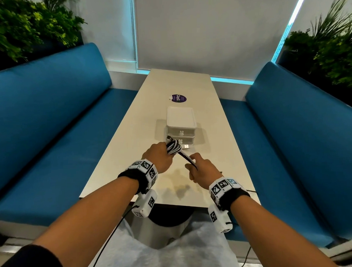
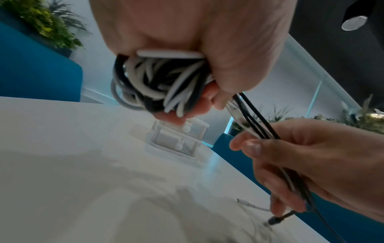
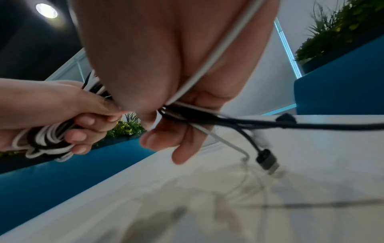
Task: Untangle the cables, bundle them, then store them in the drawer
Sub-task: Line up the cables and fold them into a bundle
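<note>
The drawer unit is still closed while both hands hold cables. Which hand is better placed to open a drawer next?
Probably the right hand. It pinches only the loose cable ends, easy to release, while the left hand grips the whole coiled bundle before the drawer unit.

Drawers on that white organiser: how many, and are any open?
2, stacked: upper drawer, lower drawer beneath it. Both look closed; the cable bundle hides the lower one's left end.
</note>
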`<state>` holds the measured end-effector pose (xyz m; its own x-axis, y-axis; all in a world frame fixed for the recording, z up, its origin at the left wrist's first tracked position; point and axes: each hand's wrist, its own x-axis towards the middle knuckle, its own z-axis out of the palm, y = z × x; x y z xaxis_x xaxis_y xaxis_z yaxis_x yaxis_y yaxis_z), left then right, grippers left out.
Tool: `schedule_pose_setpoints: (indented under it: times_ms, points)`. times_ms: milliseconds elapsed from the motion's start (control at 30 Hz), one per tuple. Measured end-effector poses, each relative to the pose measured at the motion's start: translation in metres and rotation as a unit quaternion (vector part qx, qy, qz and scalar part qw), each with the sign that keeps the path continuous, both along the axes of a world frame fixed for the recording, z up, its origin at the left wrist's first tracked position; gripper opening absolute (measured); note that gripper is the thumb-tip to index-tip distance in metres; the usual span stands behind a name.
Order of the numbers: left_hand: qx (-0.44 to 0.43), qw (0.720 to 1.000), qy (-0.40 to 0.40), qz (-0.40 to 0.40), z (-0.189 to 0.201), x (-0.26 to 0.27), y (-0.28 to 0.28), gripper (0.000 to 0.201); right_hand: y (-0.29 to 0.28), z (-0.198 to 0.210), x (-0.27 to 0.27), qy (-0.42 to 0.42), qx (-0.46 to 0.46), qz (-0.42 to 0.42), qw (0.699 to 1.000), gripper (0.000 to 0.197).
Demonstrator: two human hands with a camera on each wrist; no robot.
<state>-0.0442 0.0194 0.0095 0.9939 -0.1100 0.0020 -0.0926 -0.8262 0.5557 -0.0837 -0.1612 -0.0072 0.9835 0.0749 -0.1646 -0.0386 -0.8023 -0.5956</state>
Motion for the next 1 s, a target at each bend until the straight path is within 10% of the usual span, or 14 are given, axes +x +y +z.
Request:
schedule_pose_setpoints:
  times_ms: [367, 767, 1000]
  points:
    - [-0.042, 0.996, 0.074, 0.003, -0.025, -0.007, 0.006, 0.037, -0.018, -0.029, -0.016, 0.007, -0.174, 0.110, 0.979, 0.030]
    - [-0.095, 0.991, 0.092, 0.003, -0.030, -0.024, -0.020, 0.069, 0.026, -0.024, -0.028, -0.032, -0.138, 0.148, 0.979, 0.023]
    - [-0.169, 0.974, 0.146, 0.043, -0.036, -0.020, -0.022, 0.035, 0.037, -0.022, -0.032, -0.033, -0.082, 0.192, 0.977, 0.022]
